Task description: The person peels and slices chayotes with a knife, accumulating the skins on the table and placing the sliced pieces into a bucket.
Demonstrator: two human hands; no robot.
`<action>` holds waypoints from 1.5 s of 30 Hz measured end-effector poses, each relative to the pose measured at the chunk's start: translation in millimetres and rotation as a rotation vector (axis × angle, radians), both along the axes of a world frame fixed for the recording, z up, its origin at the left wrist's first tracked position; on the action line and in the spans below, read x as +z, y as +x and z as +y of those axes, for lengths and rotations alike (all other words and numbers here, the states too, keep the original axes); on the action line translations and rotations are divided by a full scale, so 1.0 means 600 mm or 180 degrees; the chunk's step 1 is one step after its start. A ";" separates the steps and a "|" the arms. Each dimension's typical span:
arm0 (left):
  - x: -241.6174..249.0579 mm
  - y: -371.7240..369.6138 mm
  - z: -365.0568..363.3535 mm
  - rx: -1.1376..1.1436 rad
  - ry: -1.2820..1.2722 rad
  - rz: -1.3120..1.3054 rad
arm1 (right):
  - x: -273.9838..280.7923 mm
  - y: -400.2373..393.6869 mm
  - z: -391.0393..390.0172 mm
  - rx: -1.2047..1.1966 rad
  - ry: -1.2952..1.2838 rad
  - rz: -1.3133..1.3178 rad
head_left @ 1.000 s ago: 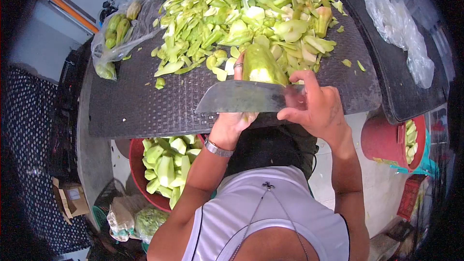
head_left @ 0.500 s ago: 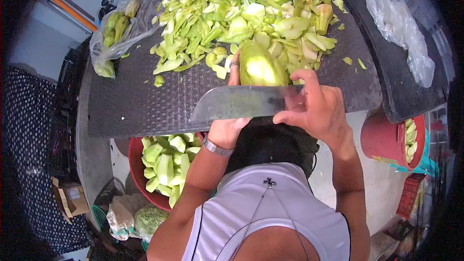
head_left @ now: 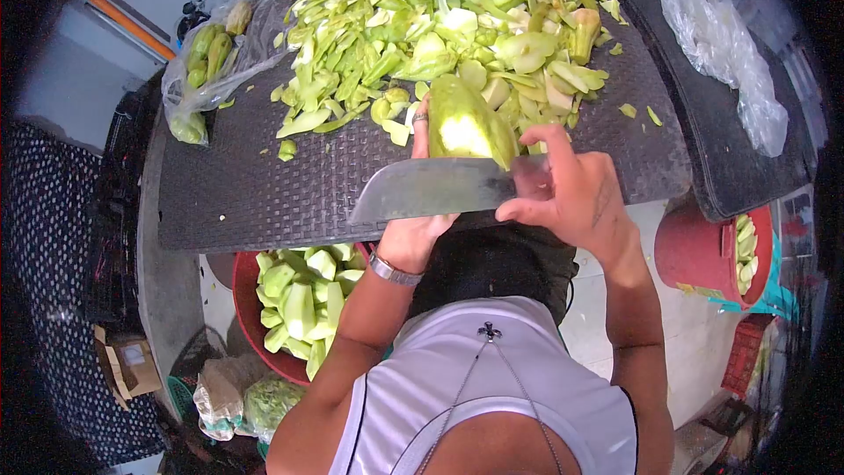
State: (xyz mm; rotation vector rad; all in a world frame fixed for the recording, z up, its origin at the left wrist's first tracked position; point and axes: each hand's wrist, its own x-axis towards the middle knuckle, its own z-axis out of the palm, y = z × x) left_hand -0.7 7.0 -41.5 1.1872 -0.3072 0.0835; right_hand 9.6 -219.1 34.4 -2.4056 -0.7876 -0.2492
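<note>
Left hand (head_left: 420, 229): I am closing it round the green fruit (head_left: 463, 127), holding it upright at the middle of the frame, just above the near edge of the surface (head_left: 264, 193).
Right hand (head_left: 576, 198): I am gripping the cleaver (head_left: 431, 189) shut-fisted, its blade lying across the fruit's lower end.
Done: peel heap (head_left: 440, 18) is filling the top of the frame; cut pieces are sitting in the red tub (head_left: 251, 317) at lower left.
Left: this fruit is part-peeled — whole ones are waiting in the bag (head_left: 211, 44), upper left.
</note>
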 end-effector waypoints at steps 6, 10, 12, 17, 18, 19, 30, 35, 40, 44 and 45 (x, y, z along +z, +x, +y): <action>0.030 0.006 -0.016 -0.0381 -0.1829 0.1138 | 0.011 0.010 -0.012 0.0043 0.0040 0.0279; 0.018 0.001 -0.007 -0.0548 -0.1525 0.0834 | 0.003 0.028 -0.021 0.0112 0.0285 0.0288; 0.023 0.007 -0.006 -0.0674 -0.1876 0.0879 | -0.004 0.034 -0.024 0.0016 0.0192 0.0369; 0.029 0.002 -0.013 -0.0513 -0.1741 0.0958 | -0.006 0.057 -0.012 0.0174 0.0243 0.0499; 0.040 -0.002 -0.003 -0.0577 -0.1716 0.1219 | -0.011 0.077 -0.020 0.0085 0.0340 0.0797; 0.042 -0.008 0.001 -0.0590 -0.1587 0.0947 | -0.013 0.097 -0.030 -0.0347 0.0094 0.0923; 0.046 0.036 0.009 -0.0711 -0.1761 0.1356 | 0.002 0.060 -0.018 -0.0733 0.0588 0.1163; -0.015 0.036 0.009 -0.0580 -0.1980 0.1460 | 0.023 0.008 0.019 -0.0123 0.0172 0.0794; -0.020 0.041 0.016 -0.0764 -0.1741 0.1170 | 0.023 0.008 0.009 -0.0012 0.0014 0.0741; 0.009 0.043 0.018 -0.0723 -0.1583 0.1039 | 0.019 0.003 0.002 -0.0051 -0.0045 0.0515; 0.025 0.043 0.011 -0.0664 -0.1769 0.1212 | 0.019 0.004 0.001 -0.0017 -0.0045 0.0504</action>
